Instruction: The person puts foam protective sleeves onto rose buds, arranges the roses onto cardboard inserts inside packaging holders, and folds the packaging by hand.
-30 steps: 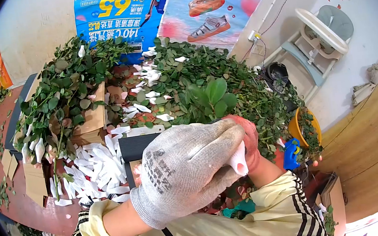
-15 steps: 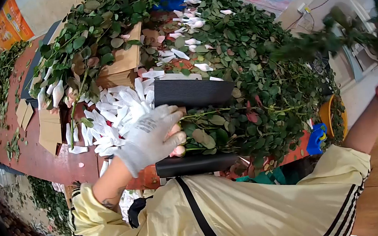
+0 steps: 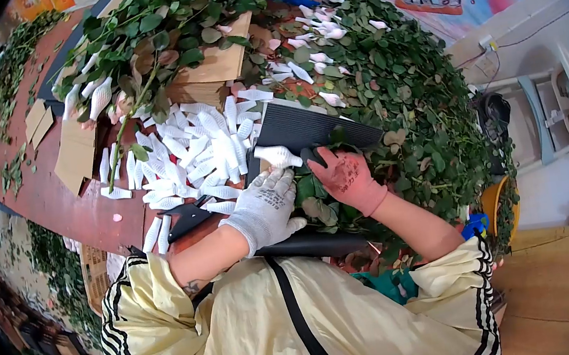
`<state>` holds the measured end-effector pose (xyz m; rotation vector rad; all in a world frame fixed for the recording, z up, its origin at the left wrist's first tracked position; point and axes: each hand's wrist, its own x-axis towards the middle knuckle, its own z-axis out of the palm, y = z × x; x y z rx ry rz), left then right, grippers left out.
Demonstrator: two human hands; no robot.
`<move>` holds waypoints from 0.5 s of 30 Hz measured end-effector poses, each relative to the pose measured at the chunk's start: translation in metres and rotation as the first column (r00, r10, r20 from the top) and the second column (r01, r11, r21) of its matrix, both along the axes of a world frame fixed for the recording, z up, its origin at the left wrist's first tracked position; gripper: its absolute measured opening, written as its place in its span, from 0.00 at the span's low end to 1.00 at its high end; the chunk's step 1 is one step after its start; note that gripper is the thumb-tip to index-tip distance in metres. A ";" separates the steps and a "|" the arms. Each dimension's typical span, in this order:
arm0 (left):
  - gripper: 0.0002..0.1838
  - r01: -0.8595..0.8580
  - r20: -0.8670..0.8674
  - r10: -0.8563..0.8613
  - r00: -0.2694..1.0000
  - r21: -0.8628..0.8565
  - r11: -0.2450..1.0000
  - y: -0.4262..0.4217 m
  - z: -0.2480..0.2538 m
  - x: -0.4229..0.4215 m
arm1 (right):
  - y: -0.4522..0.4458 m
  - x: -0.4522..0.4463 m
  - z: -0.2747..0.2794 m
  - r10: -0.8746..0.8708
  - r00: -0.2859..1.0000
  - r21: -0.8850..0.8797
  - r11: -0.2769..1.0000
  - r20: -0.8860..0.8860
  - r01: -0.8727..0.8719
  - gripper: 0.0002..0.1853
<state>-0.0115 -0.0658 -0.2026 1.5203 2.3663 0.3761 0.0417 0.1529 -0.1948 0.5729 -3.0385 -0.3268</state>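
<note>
A black ribbed tray (image 3: 317, 126) stands tilted at the middle of the table, with leafy rose stems lying along its near side. At its left end a rose head in a white mesh sleeve (image 3: 278, 157) points left. My right hand (image 3: 351, 181), in a reddish glove, pinches at the stem end of this sleeved rose. Just below the rose head lies my left hand (image 3: 267, 210), in a grey-white glove, its fingers stretched out over the left end of the stems and holding nothing visible. The flower heads under it are hidden.
Loose white mesh sleeves (image 3: 204, 141) are piled left of the tray. Cardboard sheets (image 3: 212, 65) lie behind them beneath leafy roses (image 3: 164, 28). More greenery (image 3: 408, 82) covers the right side, near a yellow basket (image 3: 495, 203) and a blue tape dispenser (image 3: 475, 225). A high chair (image 3: 563, 108) stands beyond.
My hands were together around a sleeved rose, then parted, my right hand swinging far right with a leafy stem. It has come back beside my left hand. The view has shifted.
</note>
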 end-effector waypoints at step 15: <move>0.36 0.013 0.015 -0.012 1.000 -0.037 0.999 0.001 0.004 0.002 | -0.023 0.007 0.008 -0.072 0.974 -0.047 0.997 -0.217 0.063 0.20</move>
